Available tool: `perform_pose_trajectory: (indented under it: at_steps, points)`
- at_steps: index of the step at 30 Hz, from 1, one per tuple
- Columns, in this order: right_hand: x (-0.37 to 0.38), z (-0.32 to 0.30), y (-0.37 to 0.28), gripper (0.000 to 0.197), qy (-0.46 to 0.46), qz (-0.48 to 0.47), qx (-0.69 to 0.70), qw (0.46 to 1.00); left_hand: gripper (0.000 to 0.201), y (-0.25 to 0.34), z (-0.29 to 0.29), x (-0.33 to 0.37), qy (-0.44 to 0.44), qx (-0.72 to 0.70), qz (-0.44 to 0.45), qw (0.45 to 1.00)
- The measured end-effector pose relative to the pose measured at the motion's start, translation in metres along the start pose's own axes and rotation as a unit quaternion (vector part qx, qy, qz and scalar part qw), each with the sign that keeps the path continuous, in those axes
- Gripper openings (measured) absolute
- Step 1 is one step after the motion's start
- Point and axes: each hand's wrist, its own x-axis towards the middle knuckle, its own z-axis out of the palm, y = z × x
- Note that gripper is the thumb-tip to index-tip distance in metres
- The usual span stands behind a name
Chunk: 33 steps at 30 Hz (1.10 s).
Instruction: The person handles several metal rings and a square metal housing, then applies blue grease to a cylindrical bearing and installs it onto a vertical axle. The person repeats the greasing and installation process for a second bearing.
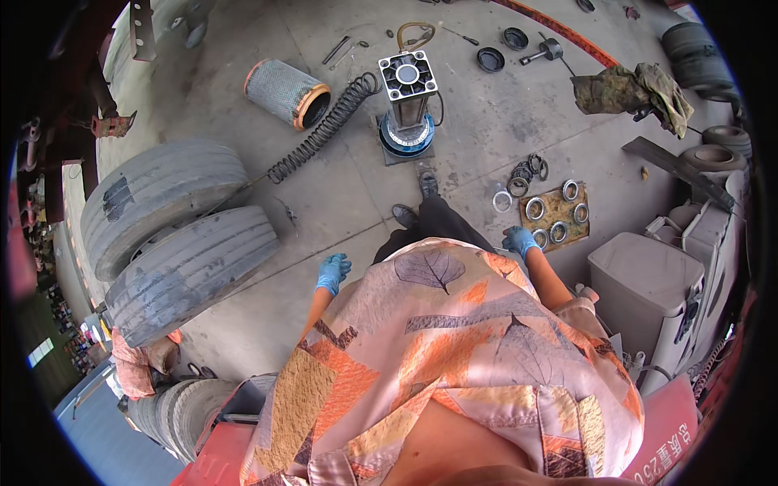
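1. The left hand (333, 272), in a blue glove, hangs beside the person's hip with the fingers loosely curled and holding nothing.
2. The right hand (519, 240), also in a blue glove, hangs open and free, its fingers slightly spread, just beside a brown cardboard sheet (556, 215) on the concrete floor (340, 194).
3. Silver metal rings (535, 208) lie in rows on the cardboard sheet; one white ring (502, 201) lies on the floor beside it, and dark rubber rings (528, 171) are heaped just beyond.
4. Straight ahead a square metal cylinder (408, 91) stands upright on a blue round base (406, 134).
5. A black coiled hose (324, 130) runs from the cylinder toward two worn truck tyres (174, 235) on the left.
6. A mesh-covered filter drum (287, 93) with orange rims lies on its side near the hose.
7. To the right stands a grey plastic bin (648, 283); a red panel (668, 425) with white printed characters shows at the lower right.
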Motion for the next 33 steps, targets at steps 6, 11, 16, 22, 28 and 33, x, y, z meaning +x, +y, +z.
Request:
perform_pose_trajectory:
  at_steps: [6,11,16,22,28,33]
  points:
    - [-0.009,0.015,-0.077,0.021,0.012,0.044,0.043,0.998,0.030,0.024,-0.008,-0.021,0.009,0.023,0.021,0.999]
    - [-0.013,0.011,-0.089,0.016,0.016,0.031,0.030,0.999,0.031,0.033,-0.004,-0.021,0.010,0.021,0.019,1.000]
    - [-0.010,0.014,-0.085,0.042,0.014,0.063,0.053,0.997,0.032,0.028,-0.007,-0.007,0.004,0.016,0.011,1.000]
    - [0.014,0.018,-0.038,0.046,0.004,-0.009,-0.075,0.997,0.032,0.025,-0.003,-0.001,-0.012,0.016,0.004,1.000]
    - [0.016,0.023,-0.024,0.049,-0.002,-0.012,-0.087,0.996,0.030,0.014,-0.007,0.004,-0.004,0.007,0.003,1.000]
    - [0.002,0.026,-0.055,0.048,-0.019,0.053,0.003,0.998,0.029,0.023,-0.013,-0.005,0.008,0.022,0.016,1.000]
